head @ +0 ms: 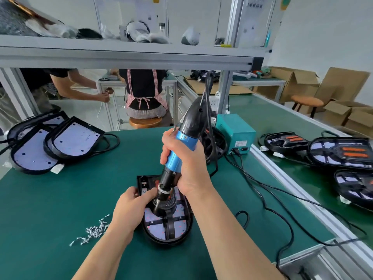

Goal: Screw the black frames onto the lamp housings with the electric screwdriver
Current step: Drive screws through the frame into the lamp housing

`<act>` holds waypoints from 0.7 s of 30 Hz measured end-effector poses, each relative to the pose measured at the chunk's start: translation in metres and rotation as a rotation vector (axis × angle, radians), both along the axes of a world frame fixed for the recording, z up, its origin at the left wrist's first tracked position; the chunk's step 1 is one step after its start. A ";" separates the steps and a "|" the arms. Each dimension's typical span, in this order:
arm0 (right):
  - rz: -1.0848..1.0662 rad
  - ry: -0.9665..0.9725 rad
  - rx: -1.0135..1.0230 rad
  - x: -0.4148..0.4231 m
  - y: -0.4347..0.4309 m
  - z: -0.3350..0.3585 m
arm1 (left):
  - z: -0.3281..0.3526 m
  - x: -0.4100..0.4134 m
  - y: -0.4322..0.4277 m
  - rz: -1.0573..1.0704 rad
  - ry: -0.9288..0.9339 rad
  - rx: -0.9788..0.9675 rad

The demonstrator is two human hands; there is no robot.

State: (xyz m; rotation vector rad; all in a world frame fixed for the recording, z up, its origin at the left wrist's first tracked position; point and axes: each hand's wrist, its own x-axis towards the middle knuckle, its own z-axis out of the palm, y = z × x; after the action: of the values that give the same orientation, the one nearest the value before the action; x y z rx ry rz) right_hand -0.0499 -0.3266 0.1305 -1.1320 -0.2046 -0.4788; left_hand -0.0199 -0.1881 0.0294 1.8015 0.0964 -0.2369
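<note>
We see right hand [186,164] clamped on electric screwdriver [182,147], tilted, tip down into lamp housing [167,238]; left hand [132,209] pinching beside tip.

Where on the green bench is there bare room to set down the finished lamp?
Bare mat lies between the stacked housings at far left and the lamp being screwed, above the loose screws. The near left corner is also free. Right of the lamp is crowded: cables cross there, and the teal box sits behind.
</note>
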 end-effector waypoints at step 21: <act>-0.550 0.675 0.406 -0.009 -0.128 -0.072 | 0.004 -0.005 -0.001 -0.020 0.044 -0.072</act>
State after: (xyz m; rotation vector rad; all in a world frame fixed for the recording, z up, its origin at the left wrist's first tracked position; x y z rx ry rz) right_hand -0.0593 -0.4542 0.0583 -0.8801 0.7794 -0.5597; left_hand -0.0250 -0.1890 0.0333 1.7262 0.0992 -0.2907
